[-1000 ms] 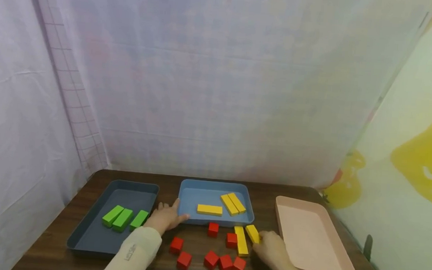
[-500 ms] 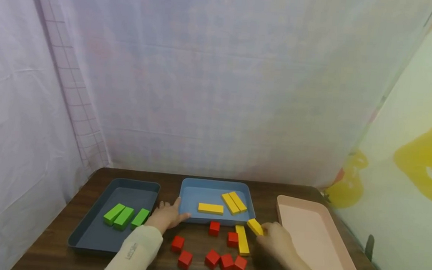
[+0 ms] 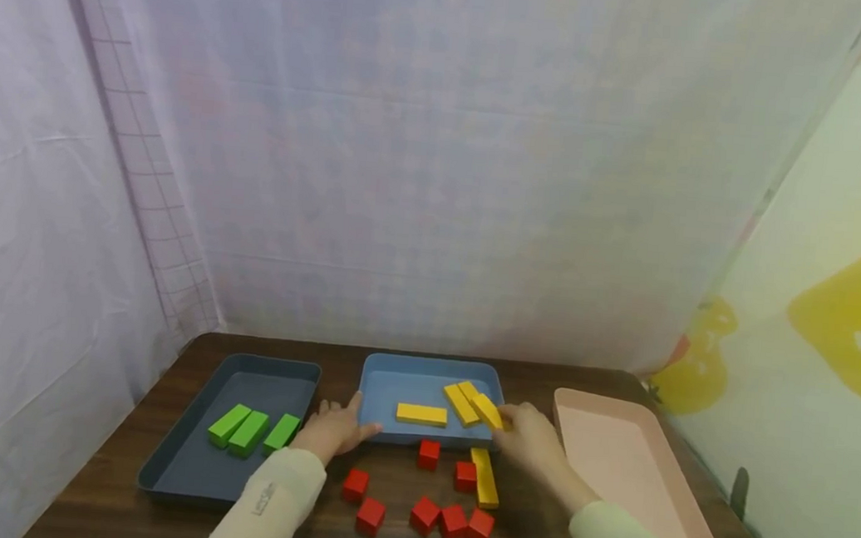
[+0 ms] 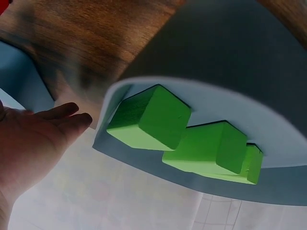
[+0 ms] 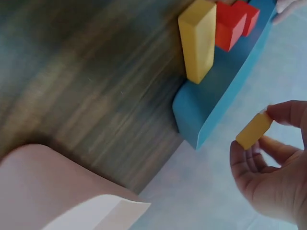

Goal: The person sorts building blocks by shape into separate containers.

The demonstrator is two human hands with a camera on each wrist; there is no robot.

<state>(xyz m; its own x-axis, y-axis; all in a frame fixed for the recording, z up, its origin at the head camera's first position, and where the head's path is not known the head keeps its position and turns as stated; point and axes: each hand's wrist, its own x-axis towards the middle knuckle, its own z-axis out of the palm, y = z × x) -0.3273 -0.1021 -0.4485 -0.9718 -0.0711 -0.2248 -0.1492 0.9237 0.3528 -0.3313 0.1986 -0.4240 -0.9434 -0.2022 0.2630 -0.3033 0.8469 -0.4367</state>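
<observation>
Just right of centre in the head view, the right hand (image 3: 531, 436) pinches a yellow block (image 3: 487, 410) over the blue tray's (image 3: 381, 384) right edge. Left of that tray, the left hand (image 3: 332, 431) lies flat on the table (image 3: 543, 377), fingers relaxed, beside the dark tray (image 3: 184, 473) of green blocks (image 3: 248, 431).

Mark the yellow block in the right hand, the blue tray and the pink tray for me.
yellow block (image 3: 487, 410), head view, on its top face near the middle.
blue tray (image 3: 385, 382), head view, on the bare floor at its left.
pink tray (image 3: 615, 465), head view, on its bare floor.
</observation>
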